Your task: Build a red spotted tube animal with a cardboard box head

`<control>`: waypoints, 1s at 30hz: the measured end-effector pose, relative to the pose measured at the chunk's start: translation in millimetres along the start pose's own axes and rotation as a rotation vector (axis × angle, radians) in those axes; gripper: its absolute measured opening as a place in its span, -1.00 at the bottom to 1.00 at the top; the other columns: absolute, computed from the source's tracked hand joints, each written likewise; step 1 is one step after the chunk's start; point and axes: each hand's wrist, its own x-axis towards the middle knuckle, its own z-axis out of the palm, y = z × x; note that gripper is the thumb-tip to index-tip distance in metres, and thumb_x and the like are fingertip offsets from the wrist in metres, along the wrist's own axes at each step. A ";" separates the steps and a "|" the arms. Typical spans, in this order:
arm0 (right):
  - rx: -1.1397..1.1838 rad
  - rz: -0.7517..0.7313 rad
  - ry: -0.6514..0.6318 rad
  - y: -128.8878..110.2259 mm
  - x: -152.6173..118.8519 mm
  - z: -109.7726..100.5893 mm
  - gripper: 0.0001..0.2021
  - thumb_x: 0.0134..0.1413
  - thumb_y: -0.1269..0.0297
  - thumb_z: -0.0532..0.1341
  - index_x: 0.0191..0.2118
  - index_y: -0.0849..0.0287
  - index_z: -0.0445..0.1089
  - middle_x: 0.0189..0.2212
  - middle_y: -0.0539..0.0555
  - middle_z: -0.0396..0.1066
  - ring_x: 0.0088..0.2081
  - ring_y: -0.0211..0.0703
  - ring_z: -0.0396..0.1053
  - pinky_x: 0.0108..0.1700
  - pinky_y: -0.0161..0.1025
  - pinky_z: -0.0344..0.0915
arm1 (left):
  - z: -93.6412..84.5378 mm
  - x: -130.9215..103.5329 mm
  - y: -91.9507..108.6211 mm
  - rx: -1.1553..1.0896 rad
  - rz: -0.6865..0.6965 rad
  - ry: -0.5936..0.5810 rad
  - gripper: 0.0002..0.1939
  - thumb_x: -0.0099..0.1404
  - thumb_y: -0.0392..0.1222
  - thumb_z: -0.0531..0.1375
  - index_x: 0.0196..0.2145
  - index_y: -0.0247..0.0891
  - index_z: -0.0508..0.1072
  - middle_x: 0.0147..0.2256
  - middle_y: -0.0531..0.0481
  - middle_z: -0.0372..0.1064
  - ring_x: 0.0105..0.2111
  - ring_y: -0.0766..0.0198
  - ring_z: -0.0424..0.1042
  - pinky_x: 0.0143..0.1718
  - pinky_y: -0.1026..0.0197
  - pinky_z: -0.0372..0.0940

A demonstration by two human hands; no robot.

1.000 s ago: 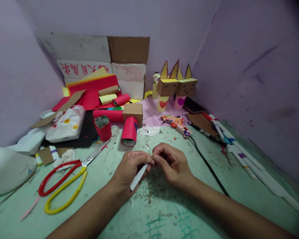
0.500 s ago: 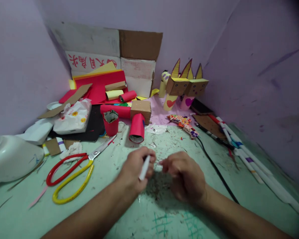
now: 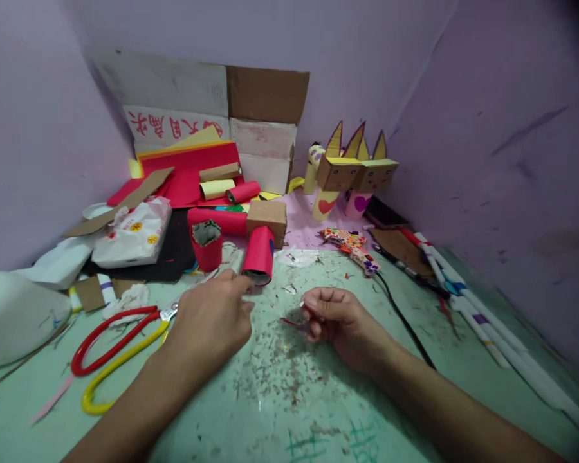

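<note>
- Left hand [image 3: 212, 315] has moved left since the earlier frame; whether it holds anything, I cannot tell.
- Right hand [image 3: 340, 321], right of centre, pinches a white scrap [image 3: 302, 304].
- Scissors [image 3: 168, 313], lower left, slant toward upper right, left hand nearer.

A small white piece [image 3: 302, 304] is being pinched by the right fingers [image 3: 320, 305], above the counter [image 3: 212, 411]. Scissors [image 3: 168, 312] with one red and one yellow handle are lying there, the left hand [image 3: 212, 318] partly covering them.
</note>
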 end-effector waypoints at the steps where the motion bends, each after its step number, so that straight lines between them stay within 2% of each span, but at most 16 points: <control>1: 0.004 0.004 -0.006 0.9 -0.6 0.2 -0.77 -0.32 0.28 0.41 -0.58 0.28 0.39 -0.67 -0.06 0.32 -0.71 -0.45 0.19 -0.61 -0.42 0.26 | 0.0 0.2 4.7 -0.111 -0.033 -0.047 -0.95 -0.06 -0.24 0.21 -0.59 -0.20 0.50 -0.56 0.00 0.33 -0.57 0.28 0.19 -0.50 0.25 -0.05; 4: -0.002 0.017 -0.028 2.4 -0.8 0.3 -0.75 -0.31 0.25 0.42 -0.56 0.28 0.38 -0.63 -0.04 0.35 -0.70 -0.45 0.23 -0.61 -0.43 0.27 | 9.0 -4.1 23.6 -0.492 -0.246 -0.250 -0.90 -0.08 -0.24 0.21 -0.66 -0.27 0.49 -0.66 0.04 0.31 -0.61 0.33 0.18 -0.53 0.27 0.02; 6: -0.008 0.027 -0.040 2.7 -0.7 0.4 -0.74 -0.29 0.23 0.42 -0.54 0.28 0.37 -0.62 -0.03 0.36 -0.68 -0.42 0.27 -0.61 -0.44 0.28 | 19.1 -7.6 32.0 -0.656 -0.365 -0.271 -0.94 -0.13 -0.29 0.21 -0.68 -0.31 0.46 -0.69 0.08 0.28 -0.64 0.39 0.13 -0.57 0.30 0.01; 8: -0.015 0.029 -0.047 2.8 -1.0 0.7 -0.72 -0.29 0.21 0.42 -0.53 0.27 0.36 -0.63 -0.04 0.35 -0.65 -0.40 0.29 -0.61 -0.45 0.28 | 27.9 -9.0 33.7 -0.757 -0.422 -0.245 -0.95 -0.15 -0.30 0.22 -0.69 -0.32 0.43 -0.71 0.10 0.25 -0.67 0.44 0.09 -0.60 0.32 -0.01; 14: -0.049 0.015 -0.047 4.4 -2.6 1.6 -0.69 -0.29 0.17 0.42 -0.51 0.28 0.37 -0.61 -0.05 0.33 -0.63 -0.40 0.28 -0.60 -0.43 0.30 | 34.9 -6.5 24.7 -0.872 -0.435 -0.264 -0.90 -0.16 -0.25 0.25 -0.67 -0.32 0.41 -0.78 0.14 0.18 -0.74 0.49 0.00 -0.68 0.35 -0.10; 21: -0.073 0.019 -0.049 5.5 -0.6 1.1 -0.66 -0.30 0.12 0.42 -0.51 0.28 0.36 -0.62 -0.06 0.32 -0.64 -0.41 0.28 -0.61 -0.42 0.29 | 34.4 -6.5 24.6 -0.858 -0.402 -0.253 -0.90 -0.15 -0.26 0.25 -0.70 -0.31 0.42 -0.82 0.16 0.11 -0.75 0.49 -0.02 -0.68 0.33 -0.12; 30: -0.088 0.026 -0.056 6.7 -0.5 1.5 -0.66 -0.29 0.12 0.42 -0.50 0.28 0.36 -0.66 -0.05 0.34 -0.65 -0.39 0.29 -0.59 -0.40 0.28 | 32.2 -6.1 24.5 -0.788 -0.347 -0.245 -0.92 -0.14 -0.32 0.22 -0.72 -0.32 0.42 -0.81 0.15 0.14 -0.75 0.49 0.00 -0.68 0.32 -0.10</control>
